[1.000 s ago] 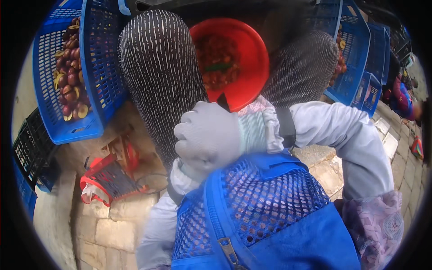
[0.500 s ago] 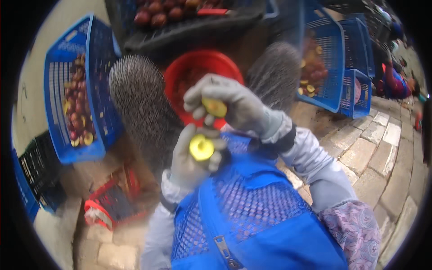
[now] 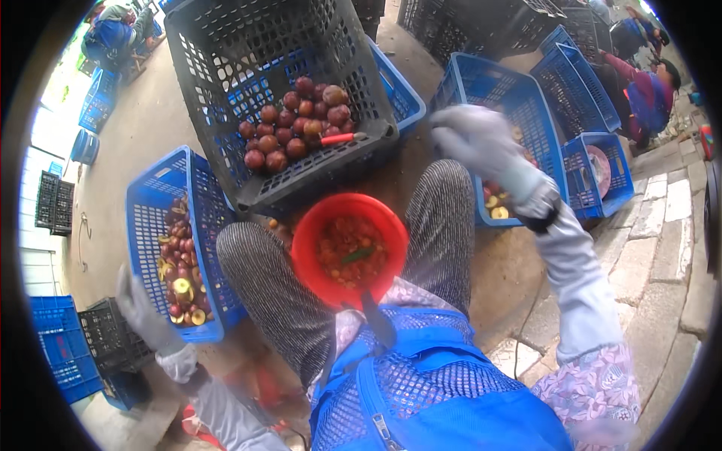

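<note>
Left hand [image 3: 143, 310] and right hand [image 3: 472, 141] near halved fruit [image 3: 182, 286] in crates [image 3: 213, 328].

cut plums [image 3: 183, 286] | red skin, yellow flesh | in 2 blue crates [image 3: 214, 259] | whole plums [image 3: 285, 119] | dark red | piled in black crate [image 3: 323, 169]
</note>
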Motion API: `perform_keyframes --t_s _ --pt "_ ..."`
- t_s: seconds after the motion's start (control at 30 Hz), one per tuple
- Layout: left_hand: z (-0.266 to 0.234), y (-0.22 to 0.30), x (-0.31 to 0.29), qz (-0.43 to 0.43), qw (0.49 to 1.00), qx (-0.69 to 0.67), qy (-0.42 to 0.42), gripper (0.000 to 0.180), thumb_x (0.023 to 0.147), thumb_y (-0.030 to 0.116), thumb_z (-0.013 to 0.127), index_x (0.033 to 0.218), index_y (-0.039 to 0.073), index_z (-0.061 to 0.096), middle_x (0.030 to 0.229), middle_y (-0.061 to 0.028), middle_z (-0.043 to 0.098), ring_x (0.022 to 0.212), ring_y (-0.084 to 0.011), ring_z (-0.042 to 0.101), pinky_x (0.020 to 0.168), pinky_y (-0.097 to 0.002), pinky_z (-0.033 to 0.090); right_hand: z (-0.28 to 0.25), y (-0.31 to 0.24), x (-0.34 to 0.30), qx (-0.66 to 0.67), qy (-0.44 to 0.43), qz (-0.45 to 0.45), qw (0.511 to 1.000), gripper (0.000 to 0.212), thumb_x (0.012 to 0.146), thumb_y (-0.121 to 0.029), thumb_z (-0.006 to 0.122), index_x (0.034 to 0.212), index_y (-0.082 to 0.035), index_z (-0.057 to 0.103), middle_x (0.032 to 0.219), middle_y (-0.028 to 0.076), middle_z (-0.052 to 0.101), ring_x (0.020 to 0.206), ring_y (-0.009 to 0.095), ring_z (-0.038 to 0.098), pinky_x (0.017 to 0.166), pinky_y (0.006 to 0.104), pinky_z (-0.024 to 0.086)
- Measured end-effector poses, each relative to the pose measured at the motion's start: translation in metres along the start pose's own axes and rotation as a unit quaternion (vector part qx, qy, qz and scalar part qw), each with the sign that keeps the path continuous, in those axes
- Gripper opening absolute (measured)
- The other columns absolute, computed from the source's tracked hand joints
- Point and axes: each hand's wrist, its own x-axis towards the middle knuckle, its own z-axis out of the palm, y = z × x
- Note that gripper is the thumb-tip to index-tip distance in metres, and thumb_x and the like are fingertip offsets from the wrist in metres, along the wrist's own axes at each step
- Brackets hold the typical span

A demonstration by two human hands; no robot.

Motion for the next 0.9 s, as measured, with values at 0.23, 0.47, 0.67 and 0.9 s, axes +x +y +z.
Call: perform_keyframes --t_s 0.23,0.47,0.67,0.9 --pt "0.224 0.097 0.034 -0.088 0.887 -0.122 -0.436 0.026 0.090 0.017 0.051 0.111 0.003 0.057 0.094 -0.0020 0.059 0.079 -0.0080 0.055 0.072 -0.0217 0.042 0.197 0.015 0.111 -0.128 -0.248 -0.021 0.960 0.032 0.076 -0.033 0.055 0.101 -0.015 0.065 0.105 0.013 0.062 0.089 0.029 0.062 0.078 0.0396 0.049" --pt "0.432 -0.023 0.049 0.265 0.824 -0.273 -0.419 0.030 0.085 0.030 0.057 0.102 0.006 0.058 0.091 -0.0082 0.061 0.080 -0.0193 0.059 0.070 -0.0305 0.047 0.332 0.077 0.091 -0.009 -0.328 -0.015 0.944 0.021 0.085 -0.029 0.050 0.090 -0.018 0.067 0.094 0.013 0.062 0.083 0.025 0.061 0.075 0.0417 0.047" --pt "0.495 -0.012 0.046 0.060 0.773 0.250 -0.580 0.065 0.080 0.039 0.058 0.134 0.009 0.038 0.126 -0.0251 0.045 0.116 -0.0407 0.047 0.095 -0.0394 0.042 0.295 0.047 0.098 -0.075 -0.361 -0.032 0.929 0.022 0.080 -0.026 0.055 0.094 -0.012 0.066 0.093 0.011 0.064 0.087 0.028 0.062 0.076 0.0388 0.049" --pt "0.516 0.002 0.031 0.116 0.759 0.335 -0.546 0.063 0.077 0.034 0.064 0.131 0.009 0.041 0.131 -0.0233 0.038 0.112 -0.0402 0.050 0.095 -0.0415 0.043 0.070 -0.023 0.112 -0.052 -0.481 -0.029 0.875 0.026 0.074 -0.014 0.056 0.098 -0.006 0.062 0.090 0.015 0.065 0.075 0.031 0.066 0.061 0.0408 0.053"
